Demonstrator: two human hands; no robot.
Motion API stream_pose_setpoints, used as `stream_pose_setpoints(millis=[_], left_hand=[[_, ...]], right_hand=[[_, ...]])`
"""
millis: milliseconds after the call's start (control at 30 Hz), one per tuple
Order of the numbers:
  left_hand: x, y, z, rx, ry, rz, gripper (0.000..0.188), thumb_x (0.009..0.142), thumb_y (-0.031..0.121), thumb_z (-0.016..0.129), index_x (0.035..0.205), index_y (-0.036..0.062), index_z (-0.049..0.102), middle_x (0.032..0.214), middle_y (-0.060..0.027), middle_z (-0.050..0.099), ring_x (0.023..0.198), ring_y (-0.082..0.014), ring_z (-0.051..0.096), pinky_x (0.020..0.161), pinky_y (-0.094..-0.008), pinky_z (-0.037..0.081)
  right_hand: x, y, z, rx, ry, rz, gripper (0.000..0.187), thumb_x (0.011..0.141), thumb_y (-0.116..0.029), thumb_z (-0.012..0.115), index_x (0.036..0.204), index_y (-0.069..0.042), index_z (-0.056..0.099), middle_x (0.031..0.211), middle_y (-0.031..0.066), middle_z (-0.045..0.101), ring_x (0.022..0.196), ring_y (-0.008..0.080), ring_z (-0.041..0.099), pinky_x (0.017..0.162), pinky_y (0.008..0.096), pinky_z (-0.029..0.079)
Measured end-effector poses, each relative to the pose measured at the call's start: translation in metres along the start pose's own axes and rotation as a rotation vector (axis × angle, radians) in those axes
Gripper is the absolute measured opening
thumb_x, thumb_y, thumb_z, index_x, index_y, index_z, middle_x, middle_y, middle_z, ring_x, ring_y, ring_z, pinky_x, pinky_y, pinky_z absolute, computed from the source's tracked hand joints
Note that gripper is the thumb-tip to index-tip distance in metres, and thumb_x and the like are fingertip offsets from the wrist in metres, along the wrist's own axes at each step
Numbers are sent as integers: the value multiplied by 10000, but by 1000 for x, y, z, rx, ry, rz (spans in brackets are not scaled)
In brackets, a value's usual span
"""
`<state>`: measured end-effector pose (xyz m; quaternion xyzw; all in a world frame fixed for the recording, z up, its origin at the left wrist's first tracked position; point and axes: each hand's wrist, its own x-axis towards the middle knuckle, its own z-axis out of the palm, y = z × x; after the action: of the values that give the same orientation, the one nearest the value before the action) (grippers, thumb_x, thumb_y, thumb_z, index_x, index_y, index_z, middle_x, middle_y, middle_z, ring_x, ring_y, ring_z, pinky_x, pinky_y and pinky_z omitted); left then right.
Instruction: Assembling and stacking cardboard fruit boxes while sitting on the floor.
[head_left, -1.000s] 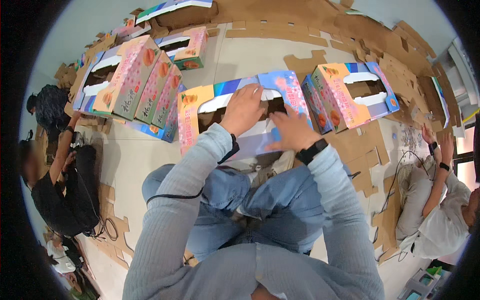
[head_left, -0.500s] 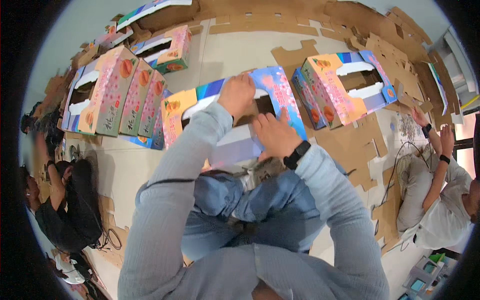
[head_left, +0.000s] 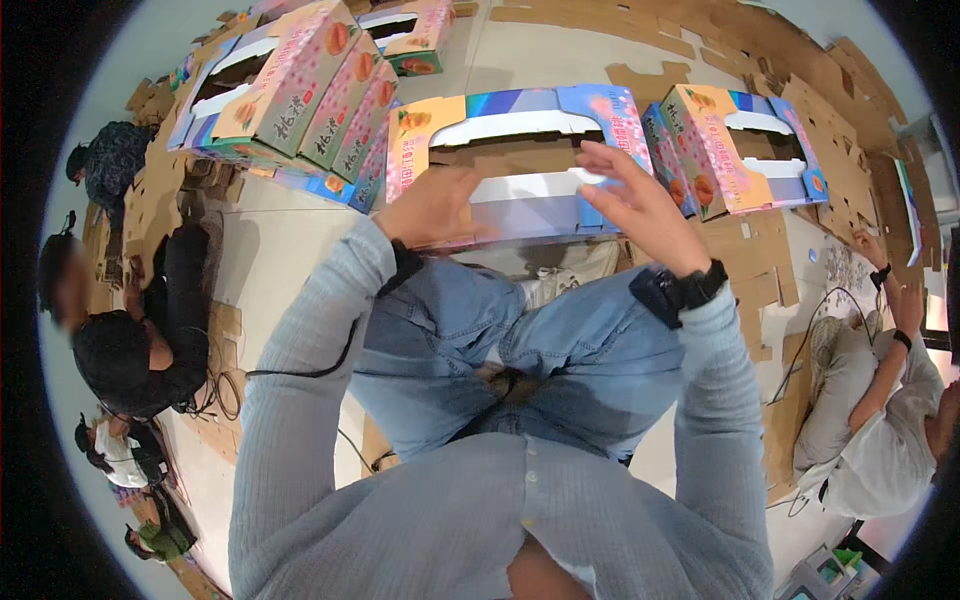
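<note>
In front of my knees stands a colourful cardboard carton [head_left: 530,215], orange and pink at the left end and blue at the right. White flaps edge the long opening in its top, and brown cardboard shows inside. My left hand [head_left: 430,208] is at the near left corner of this carton, fingers stretched out to the right and slightly blurred; whether it touches the wall I cannot tell. Over the near right part of the carton, my right hand [head_left: 640,205] is open, its fingers spread and holding nothing.
Similar cartons [head_left: 310,100] lean together at the left, with another carton [head_left: 415,40] behind. More cartons [head_left: 740,150] stand at the right. Flattened brown cardboard [head_left: 750,265] covers parts of the floor. A person [head_left: 870,400] sits at the right; other people [head_left: 150,340] sit at the left.
Both hands have come off the carton's top opening and moved apart, the left to the left, the right to the right. The carton now sits squarer, and its whole opening shows.
</note>
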<state>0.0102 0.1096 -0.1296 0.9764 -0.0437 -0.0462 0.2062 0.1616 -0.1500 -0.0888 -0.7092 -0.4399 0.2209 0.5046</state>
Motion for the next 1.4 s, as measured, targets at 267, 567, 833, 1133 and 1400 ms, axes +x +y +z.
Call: stream_pose_setpoints(millis=[267,567,833,1133,1400], left_hand=[[4,23,27,165,52,-93,1015,573,314,845,1377,-24,325,1186,-219,456,1123,-395,452,951,-447,395],[29,89,-17,-320,439,-30,954,644,317,825,1376,-30,320,1257,-228,434,1195,-362,431,1021,-413,353],[32,150,-6,-1034,676,-307,788,782,207,766,1346,-54,281,1222,-160,493,1106,-201,516,926,-313,444],[-4,164,-6,-1452,569,-78,702,842,139,699,1372,-53,281,1285,-131,473,1179,-188,488,978,-305,410],[-11,166,20,-1430,472,-89,649,835,32,662,1352,-63,282,1313,-121,460,1214,-188,462,1034,-319,361]], right_hand=[[-76,-25,89,793,116,340,409,983,-346,502,1234,-24,522,1109,59,594,1043,143,568,900,308,470],[-89,-12,88,706,449,430,786,932,-359,593,1460,19,152,1386,213,376,1255,265,435,1036,379,361],[-83,-33,81,212,471,211,1081,767,-337,771,1425,128,50,1401,298,292,1290,357,359,1048,386,333],[-93,-45,64,54,502,235,945,787,-353,740,1404,118,202,1355,299,367,1272,381,395,1049,398,334],[-111,-45,51,175,435,320,818,846,-329,686,1352,117,222,1228,245,490,1121,267,523,947,351,426]])
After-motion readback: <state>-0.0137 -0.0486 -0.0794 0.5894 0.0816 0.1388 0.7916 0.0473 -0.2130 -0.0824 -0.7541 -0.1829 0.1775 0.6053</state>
